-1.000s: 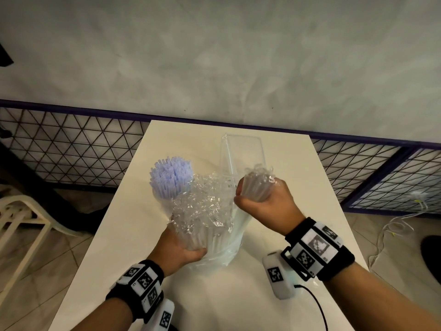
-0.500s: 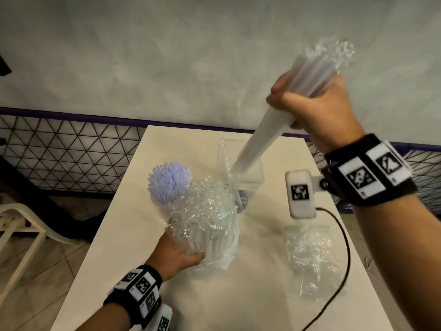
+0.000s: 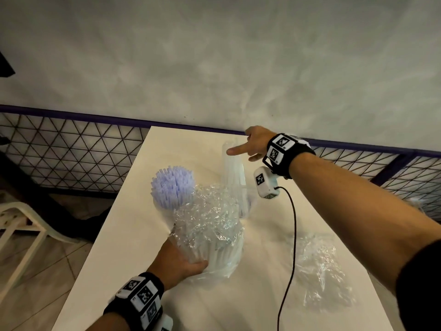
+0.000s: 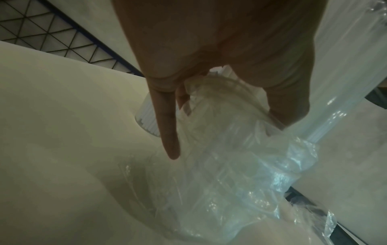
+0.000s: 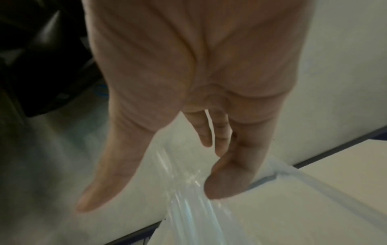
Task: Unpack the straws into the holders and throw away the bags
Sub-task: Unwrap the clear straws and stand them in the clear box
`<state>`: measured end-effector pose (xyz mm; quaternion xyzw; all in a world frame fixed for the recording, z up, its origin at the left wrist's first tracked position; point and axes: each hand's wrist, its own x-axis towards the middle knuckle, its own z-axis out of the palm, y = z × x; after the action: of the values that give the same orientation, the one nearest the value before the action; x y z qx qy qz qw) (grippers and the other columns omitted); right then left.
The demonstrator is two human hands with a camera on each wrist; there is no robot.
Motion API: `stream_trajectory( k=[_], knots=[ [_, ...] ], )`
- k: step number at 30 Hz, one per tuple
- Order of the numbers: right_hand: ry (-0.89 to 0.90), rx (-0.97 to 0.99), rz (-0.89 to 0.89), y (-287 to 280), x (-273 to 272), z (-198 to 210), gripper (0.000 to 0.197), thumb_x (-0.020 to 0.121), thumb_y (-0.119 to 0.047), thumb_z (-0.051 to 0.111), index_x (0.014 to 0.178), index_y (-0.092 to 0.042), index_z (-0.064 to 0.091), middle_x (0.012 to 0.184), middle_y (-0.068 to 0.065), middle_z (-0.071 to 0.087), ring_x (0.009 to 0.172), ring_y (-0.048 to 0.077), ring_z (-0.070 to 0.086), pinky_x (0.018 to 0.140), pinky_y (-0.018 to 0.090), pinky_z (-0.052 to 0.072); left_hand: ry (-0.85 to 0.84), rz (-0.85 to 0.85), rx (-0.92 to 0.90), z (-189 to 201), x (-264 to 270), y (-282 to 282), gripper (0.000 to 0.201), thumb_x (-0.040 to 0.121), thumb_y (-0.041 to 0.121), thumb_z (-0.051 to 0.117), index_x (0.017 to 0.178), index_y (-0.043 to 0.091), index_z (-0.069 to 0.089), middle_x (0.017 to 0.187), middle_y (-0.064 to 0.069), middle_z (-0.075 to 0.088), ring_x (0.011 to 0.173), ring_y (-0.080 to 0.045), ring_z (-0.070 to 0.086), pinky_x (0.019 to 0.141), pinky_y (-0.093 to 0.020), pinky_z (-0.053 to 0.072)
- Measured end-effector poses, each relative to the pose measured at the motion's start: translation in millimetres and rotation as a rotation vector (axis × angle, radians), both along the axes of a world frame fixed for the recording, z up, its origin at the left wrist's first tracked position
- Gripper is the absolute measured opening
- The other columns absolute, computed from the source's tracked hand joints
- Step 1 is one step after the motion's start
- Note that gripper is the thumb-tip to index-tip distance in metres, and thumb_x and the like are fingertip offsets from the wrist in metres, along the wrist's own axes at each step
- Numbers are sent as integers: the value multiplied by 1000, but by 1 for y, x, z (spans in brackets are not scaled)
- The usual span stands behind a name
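Note:
My left hand grips the lower end of an open clear bag of wrapped white straws, standing upright on the table's near middle. In the left wrist view, thumb and fingers wrap the bag while one finger points straight down. My right hand hovers open, fingers spread, over the clear square holder at the back. A bundle of wrapped straws stands in that holder; the right wrist view shows the same straws just below my spread fingers. A round holder of purple straws stands to the left.
A crumpled empty plastic bag lies on the white table at the right. A black cable hangs from my right wrist camera across the table. A wire-mesh fence and a wall stand behind; a white chair is at left.
My right hand pulled a bundle of straws out of the bag, lifted it high, lowered it into the clear holder and let go. The left hand kept holding the bag.

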<state>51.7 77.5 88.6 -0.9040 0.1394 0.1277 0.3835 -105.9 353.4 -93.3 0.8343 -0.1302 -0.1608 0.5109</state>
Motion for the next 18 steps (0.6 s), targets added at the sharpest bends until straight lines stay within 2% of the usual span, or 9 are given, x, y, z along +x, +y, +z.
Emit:
stream_trajectory(
  k=[1,2,3,5,7,9,11,14,18],
  knots=[
    [2,18,-2,-1,0,-3,112,62,-47,91,151,-12,32,147,5,44,105,21,64,77,32,62,19,2,-4,-1,-1,0,66,58,75,69,59,12,48,58,7,52,70,8,54,84,6,27],
    [-22,22,-9,-2,-1,-2,111,65,-49,89,152,-13,30,150,4,41,109,22,64,82,33,61,25,12,-9,-5,0,0,53,61,56,81,82,13,59,74,10,59,77,8,56,79,4,34],
    [-65,5,-7,-2,-3,1,102,71,-48,86,151,-14,32,150,4,42,111,23,63,84,33,60,24,45,-9,-5,0,1,53,63,39,87,103,18,59,89,13,62,84,7,57,74,3,39],
    [-220,-111,42,-4,-12,10,69,84,-35,77,143,-16,46,141,4,53,105,19,62,86,31,58,26,35,5,-5,-1,1,60,62,32,88,111,21,56,98,15,61,88,8,57,70,3,40],
    [-385,-207,126,-4,-30,19,41,89,-11,66,129,-18,59,127,2,62,93,9,60,81,17,51,13,1,42,-2,0,-1,42,61,39,85,85,16,60,77,12,60,75,14,56,71,4,34],
    [-424,-168,272,0,-56,24,40,84,6,57,114,-18,66,111,0,68,78,-6,58,68,6,44,-7,30,46,1,0,-4,52,63,29,86,51,14,37,50,5,46,57,10,55,69,2,31],
    [-346,-107,452,5,-86,19,46,79,9,58,111,-23,66,105,-4,68,76,-2,60,68,11,48,-68,38,48,5,-2,-5,64,65,20,87,47,15,25,43,2,38,51,8,54,67,2,31],
    [-105,-34,628,8,-128,-5,65,75,-3,74,129,-33,52,121,-11,57,97,7,60,73,21,55,-84,0,25,5,-2,-3,63,63,29,86,47,16,26,41,1,40,51,7,54,70,1,33],
    [-148,136,545,12,-159,-43,82,70,-20,87,133,-43,40,127,-15,50,99,10,56,75,23,55,-24,-4,-30,0,-1,0,48,56,41,82,55,13,44,54,1,58,63,5,61,78,-2,38]
  ],
)
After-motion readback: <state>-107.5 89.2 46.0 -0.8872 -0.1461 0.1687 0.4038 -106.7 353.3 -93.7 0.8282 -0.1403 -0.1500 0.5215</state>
